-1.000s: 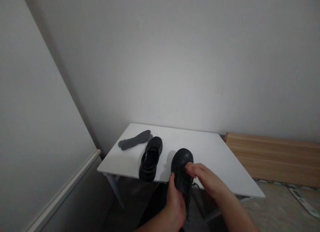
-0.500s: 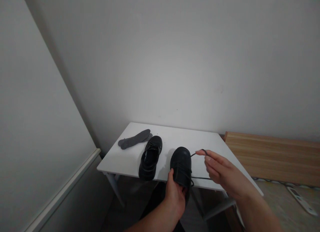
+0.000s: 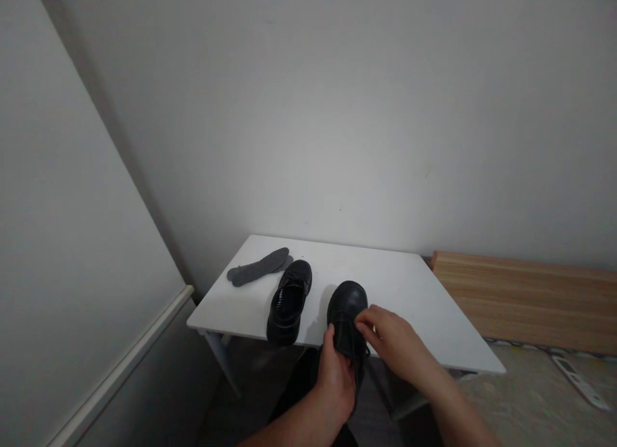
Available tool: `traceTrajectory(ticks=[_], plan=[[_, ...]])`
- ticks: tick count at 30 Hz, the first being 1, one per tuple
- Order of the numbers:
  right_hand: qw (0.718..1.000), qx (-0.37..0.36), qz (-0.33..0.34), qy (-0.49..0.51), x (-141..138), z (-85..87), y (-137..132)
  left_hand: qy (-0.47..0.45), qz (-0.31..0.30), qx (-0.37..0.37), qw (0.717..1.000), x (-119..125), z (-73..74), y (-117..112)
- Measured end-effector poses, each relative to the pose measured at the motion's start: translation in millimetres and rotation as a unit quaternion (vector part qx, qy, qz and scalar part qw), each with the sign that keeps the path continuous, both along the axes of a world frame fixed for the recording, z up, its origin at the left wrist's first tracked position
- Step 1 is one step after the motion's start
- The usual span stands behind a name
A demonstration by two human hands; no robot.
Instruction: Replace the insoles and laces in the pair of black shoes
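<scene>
The shoe (image 3: 347,299) lies straight between the two hands, at the near edge of the desk (image 3: 400,277), its long axis running away from the person, toe toward the wall (image 3: 340,113) and heel end toward the body. The left hand (image 3: 338,376) has it from the near left side: the fingers are clamped on the shoe, thumb along the left edge of the tongue, the rest wrapped underneath or inside the opening, where they are hidden. The right hand (image 3: 393,341) comes in from the right, and its thumb and forefinger meet at the right edge of the lacing, touching or all but touching the upper. Those tips are together, yet the lace (image 3: 368,352) is so thin and dark there that I cannot tell whether it runs between them. A loop of it shows at the shoe's right side, just below the right fingertips. Of the two, the right hand is nearer the lacing on that side, while the left is nearer the heel. Whether the sole rests on the desk or hangs just above it is not clear. To the left, apart from both hands, the other shoe (image 3: 289,302) points the same way, its heel at the desk's near edge, with gray insoles (image 3: 260,267) overlapping just beyond it.
</scene>
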State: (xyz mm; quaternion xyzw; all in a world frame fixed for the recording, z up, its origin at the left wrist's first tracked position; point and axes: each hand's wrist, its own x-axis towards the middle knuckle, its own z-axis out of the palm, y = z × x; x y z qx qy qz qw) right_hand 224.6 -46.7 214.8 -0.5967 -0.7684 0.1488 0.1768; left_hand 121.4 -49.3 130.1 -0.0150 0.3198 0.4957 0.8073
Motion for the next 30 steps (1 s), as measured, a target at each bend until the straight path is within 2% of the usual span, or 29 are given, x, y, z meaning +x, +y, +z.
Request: traceTrajectory(ticks=[3, 5, 9, 12, 17, 19, 20, 22, 25, 28, 30], plan=[[0.997, -0.008, -0.036, -0.067, -6.1, -25.6, 14.0, -0.012, 0.001, 0.000, 1.000, 0.1, -2.0, 1.2], [0.998, -0.015, -0.044, -0.050, -9.0, -32.2, 15.3, -0.012, 0.001, 0.007, 1.000, 0.2, -2.3, 1.2], [0.997, 0.040, -0.060, 0.009, -15.6, -30.3, 10.8, 0.002, 0.000, -0.001, 1.000, 0.4, -0.3, -0.1], [0.996, 0.084, -0.037, -0.016, -21.0, -28.3, 11.0, -0.020, 0.004, 0.000, 1.000, 1.1, 0.3, -0.4], [0.996, 0.077, -0.002, -0.046, -28.6, -30.2, 19.9, -0.043, 0.015, 0.009, 0.999, 1.7, -4.4, 0.0], [0.998, 0.058, -0.008, 0.015, -26.2, -27.8, 22.0, -0.044, 0.000, 0.017, 0.999, 1.5, -6.3, 0.3], [0.996, 0.032, -0.016, 0.077, -22.8, -24.9, 21.9, -0.041, -0.009, 0.019, 0.999, 1.3, -6.7, 0.6], [0.968, -0.040, -0.041, 0.243, -11.7, -16.1, 18.8, -0.025, -0.020, 0.016, 0.999, 1.1, -6.2, 1.4], [0.875, -0.112, -0.042, 0.469, 9.1, 0.0, 9.5, 0.007, -0.023, -0.003, 1.000, 0.6, -2.9, 1.5], [0.804, -0.101, 0.015, 0.586, 21.7, 8.7, 1.6, 0.021, -0.029, -0.005, 0.999, 0.1, -0.5, -1.0], [0.779, -0.101, 0.024, 0.619, 23.2, 8.2, -0.4, 0.023, -0.038, 0.000, 0.999, 0.2, -1.4, -3.4]])
